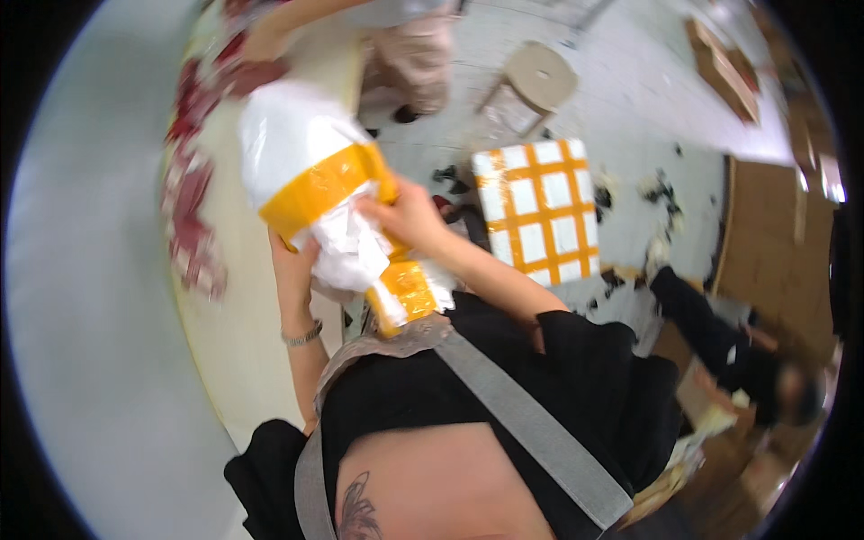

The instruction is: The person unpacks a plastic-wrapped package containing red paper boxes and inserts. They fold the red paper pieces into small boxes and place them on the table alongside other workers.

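A pale panel (99, 270) is filling nine o'clock, and white floor (630, 81) is spreading from twelve round to three. A cream table (247, 342) is running along the panel from eight to eleven, and brown cardboard (765, 225) is standing at three. One co-worker (414, 58), head out of frame, is standing at twelve, with an arm reaching toward eleven; another person (706, 328) in dark clothes is showing between three and four.

The bundle (319, 184) is sitting in both hands at ten o'clock, partly in front of the table. White wrapping is covering it, a broad orange tape band is circling its middle, and its loose, crumpled end is pointing toward the wearer's waist, more orange tape glinting there. A white box (540, 211) is lying at two, orange strips crossing it in a grid (bundle and box alike are hiding their contents). Whether anything is printed on either, the view is leaving too unclear to tell.

A beige stool (540, 74) is standing at one, and an open brown carton (720, 72) is lying farther out at two, its inside too blurred to tell. Red-and-white pieces (191, 184) are lining the table's far edge between nine and eleven.

The right hand (407, 214) is gripping the bundle's near right side, thumb pressing the wrapping; the left hand (292, 256) is supporting it from below, fingers mostly hiding, so their spread I cannot tell. Black scraps (666, 193) are dotting the floor, and a wristband (303, 336) is circling the left wrist at eight.
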The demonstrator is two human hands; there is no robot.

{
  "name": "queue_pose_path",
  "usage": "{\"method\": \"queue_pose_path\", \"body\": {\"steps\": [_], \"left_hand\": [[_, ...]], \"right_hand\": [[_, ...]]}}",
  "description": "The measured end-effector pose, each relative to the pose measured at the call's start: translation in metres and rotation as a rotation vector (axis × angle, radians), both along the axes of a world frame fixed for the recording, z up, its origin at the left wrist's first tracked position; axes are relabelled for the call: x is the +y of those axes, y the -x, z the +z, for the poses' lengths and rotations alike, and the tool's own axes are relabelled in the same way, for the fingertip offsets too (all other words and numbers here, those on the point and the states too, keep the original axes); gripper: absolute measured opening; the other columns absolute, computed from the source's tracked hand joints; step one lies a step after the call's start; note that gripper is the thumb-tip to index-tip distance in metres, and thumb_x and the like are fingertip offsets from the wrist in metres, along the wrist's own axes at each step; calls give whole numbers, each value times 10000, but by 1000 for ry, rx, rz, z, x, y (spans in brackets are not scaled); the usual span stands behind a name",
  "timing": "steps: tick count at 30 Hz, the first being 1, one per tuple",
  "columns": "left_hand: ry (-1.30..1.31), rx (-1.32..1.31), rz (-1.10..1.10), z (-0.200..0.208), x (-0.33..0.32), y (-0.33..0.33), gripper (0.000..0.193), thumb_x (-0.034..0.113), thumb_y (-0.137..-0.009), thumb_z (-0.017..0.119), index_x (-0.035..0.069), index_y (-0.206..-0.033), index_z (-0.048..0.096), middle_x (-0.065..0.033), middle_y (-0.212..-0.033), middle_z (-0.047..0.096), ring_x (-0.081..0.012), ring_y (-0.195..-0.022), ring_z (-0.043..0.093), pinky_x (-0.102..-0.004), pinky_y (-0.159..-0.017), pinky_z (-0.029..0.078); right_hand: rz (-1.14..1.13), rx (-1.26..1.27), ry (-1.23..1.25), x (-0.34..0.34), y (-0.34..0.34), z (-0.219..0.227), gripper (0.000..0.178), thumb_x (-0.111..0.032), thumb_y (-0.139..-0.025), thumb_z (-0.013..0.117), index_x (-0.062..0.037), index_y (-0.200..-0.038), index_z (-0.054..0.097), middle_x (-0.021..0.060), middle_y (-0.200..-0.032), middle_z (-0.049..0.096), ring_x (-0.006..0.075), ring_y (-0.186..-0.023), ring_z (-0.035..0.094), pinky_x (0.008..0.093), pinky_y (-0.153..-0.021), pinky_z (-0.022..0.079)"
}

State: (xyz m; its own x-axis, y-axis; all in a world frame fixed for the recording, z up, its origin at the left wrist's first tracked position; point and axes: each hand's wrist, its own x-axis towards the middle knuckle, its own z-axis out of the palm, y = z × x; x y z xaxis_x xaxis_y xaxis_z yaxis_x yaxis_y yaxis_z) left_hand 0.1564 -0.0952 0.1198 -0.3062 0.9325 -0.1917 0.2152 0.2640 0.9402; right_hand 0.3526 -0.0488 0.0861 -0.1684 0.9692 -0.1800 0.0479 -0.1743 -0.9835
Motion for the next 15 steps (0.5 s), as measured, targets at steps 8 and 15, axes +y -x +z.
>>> {"method": "queue_pose_path", "body": {"steps": [8,15], "left_hand": [[9,45,745,15,-238,208,283,184,-846,626,-13,-1044,586,-48,-946,622,-137,-830,572,-277,-750,470],[1110,759,329,-117,-334,295,682,494,-771,617,-50,-1168,512,-235,-1260,488,-359,-1165,471,-471,-882,435]], "right_hand": [[400,-132,87,-23,122,-21,624,-353,-830,646,21,-1293,458,178,-1022,623,155,-781,593,266,-779,470],[729,-80,432,-154,289,-153,647,-340,-782,667,45,-1258,456,215,-1202,525,239,-1124,505,325,-912,419]]}}
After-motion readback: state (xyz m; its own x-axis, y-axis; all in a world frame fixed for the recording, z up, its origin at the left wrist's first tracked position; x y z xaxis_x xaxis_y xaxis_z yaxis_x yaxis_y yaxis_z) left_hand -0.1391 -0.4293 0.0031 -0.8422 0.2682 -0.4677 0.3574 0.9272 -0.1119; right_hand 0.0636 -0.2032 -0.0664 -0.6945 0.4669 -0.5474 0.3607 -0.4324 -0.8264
